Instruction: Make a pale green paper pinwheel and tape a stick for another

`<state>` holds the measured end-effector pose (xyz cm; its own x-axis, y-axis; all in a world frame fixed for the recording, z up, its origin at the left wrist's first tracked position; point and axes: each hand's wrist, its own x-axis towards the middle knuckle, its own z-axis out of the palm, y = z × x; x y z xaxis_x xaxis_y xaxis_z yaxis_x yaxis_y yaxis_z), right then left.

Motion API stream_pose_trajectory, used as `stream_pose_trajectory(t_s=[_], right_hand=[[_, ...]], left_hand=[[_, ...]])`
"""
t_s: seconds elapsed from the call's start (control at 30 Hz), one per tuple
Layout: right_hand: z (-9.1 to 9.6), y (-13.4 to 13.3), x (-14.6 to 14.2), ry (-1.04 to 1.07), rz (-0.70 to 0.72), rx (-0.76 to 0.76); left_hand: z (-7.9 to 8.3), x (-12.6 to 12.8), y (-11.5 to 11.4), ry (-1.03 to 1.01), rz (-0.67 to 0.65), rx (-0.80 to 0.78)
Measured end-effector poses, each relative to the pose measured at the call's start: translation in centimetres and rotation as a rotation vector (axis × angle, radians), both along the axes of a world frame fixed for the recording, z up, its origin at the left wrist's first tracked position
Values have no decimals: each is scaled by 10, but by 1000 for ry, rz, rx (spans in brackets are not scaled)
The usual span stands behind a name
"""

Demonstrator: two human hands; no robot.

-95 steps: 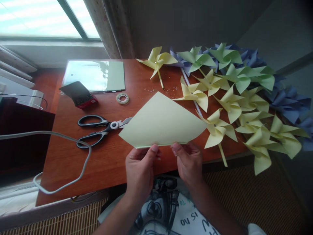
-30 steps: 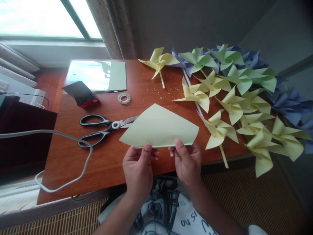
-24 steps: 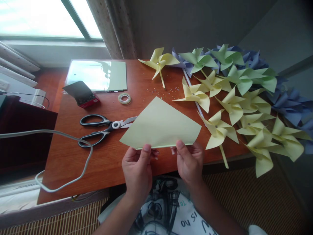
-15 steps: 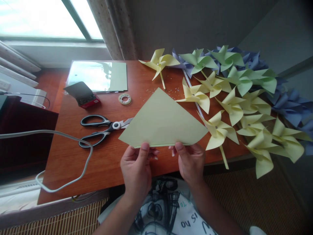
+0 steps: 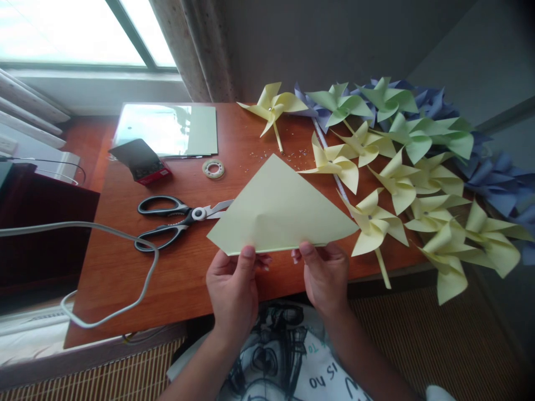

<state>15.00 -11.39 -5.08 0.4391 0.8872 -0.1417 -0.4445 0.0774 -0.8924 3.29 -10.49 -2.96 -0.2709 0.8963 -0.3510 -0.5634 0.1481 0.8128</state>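
Reddish-brown wood table, set below a window with a curtain at 12 o'clock; woven matting under it.

On it, counted from the folded paper:
- black-handled scissors at 9 o'clock, blade tips touching or just under the paper's edge;
- tape roll at 10 o'clock;
- glossy sheet stack and dark box at 10 to 11 o'clock;
- grey cable looped at 8 o'clock;
- yellow, green and blue pinwheels heaped from 1 to 4 o'clock.

Folded paper: pale yellow-green, triangular, apex pointing to 12 o'clock, one faint crease, held over the table's near edge.

Left hand and right hand each pinch its bottom edge, thumbs on top.
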Motion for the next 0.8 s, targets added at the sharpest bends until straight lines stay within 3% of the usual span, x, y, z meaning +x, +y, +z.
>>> stream_pose_trajectory(t_s=[0.27,0.5,0.8], right_hand=[[-1,3,-1,2,-6,-21],[-2,2,-1,-32,-12,-85],[-2,3,-4,-6,-18,-60]], left_hand=[[-5,0,1,109,47,35],[-1,0,5,-67,36,-59],[-3,1,3,-114,25,-8]])
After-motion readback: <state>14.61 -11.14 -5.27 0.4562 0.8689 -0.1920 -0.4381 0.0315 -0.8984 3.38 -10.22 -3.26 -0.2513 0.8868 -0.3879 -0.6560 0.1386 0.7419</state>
